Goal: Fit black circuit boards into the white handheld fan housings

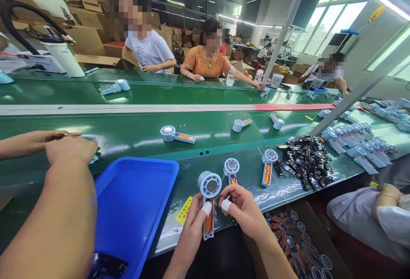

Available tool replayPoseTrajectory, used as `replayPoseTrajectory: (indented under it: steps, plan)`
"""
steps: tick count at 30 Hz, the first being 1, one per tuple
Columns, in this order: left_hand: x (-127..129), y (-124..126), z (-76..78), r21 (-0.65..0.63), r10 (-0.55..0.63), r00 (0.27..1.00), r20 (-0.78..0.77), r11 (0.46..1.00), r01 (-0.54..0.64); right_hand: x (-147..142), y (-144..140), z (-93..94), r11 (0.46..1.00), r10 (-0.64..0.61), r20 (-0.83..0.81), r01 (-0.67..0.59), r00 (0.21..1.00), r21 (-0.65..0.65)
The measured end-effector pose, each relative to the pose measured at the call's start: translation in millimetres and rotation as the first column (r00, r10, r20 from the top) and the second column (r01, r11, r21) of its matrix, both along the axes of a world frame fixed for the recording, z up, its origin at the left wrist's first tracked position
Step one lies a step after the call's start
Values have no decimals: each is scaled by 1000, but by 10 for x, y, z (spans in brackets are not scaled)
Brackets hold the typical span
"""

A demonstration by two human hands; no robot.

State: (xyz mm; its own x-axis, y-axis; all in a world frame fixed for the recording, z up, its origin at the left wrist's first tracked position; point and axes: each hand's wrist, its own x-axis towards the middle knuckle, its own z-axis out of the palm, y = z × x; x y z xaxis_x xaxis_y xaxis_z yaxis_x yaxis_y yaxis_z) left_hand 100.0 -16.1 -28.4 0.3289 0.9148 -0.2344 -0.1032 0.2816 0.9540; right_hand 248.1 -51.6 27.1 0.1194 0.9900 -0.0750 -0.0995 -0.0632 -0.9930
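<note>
Both hands are meeting low at the bench edge: the left hand (pixel 196 219) is gripping a pale blue handheld fan shell with an orange battery (pixel 209 202), the right hand (pixel 244 210) pinching its wires. Beyond them is running a glossy green conveyor bench (pixel 128 136); left, a blue plastic tray (pixel 134 202).

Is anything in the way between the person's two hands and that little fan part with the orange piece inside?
Nothing visible. The left hand and right hand both already touch the grey round-headed fan part with the orange battery, held above the green table edge.
</note>
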Motion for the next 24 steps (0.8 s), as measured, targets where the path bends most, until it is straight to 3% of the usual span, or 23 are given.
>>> replayPoseTrajectory:
  steps: [2,5,10,14,16,19,22,24]
  plan:
    - [-2,-26,-37,34,-34,998,55,999,32,-22,-21,28,1000,12,-75,-14,997,-22]
    - [2,-22,-60,129,-77,997,7,989,75,-55,-86,64,999,36,-48,-37,998,-10]
    - [-23,47,-28,156,-25,997,-78,987,37,-12,-159,-1,998,-50,211,39,976,54]
    - [-46,55,34,110,1,998,-59,994,6,54,-171,-80,993,-117,445,106,888,48]
    - [-39,41,59,105,18,998,-64,994,-11,60,-172,-76,990,-144,594,120,791,81]
    - [-18,25,74,132,66,993,-96,990,-54,40,-164,-2,992,-125,832,58,541,111]
    - [-10,33,71,148,116,987,-112,984,-99,6,-149,120,998,52,974,-57,220,-40]
    - [-15,42,72,134,129,988,-90,984,-116,-17,-144,195,970,192,980,-164,49,-181]
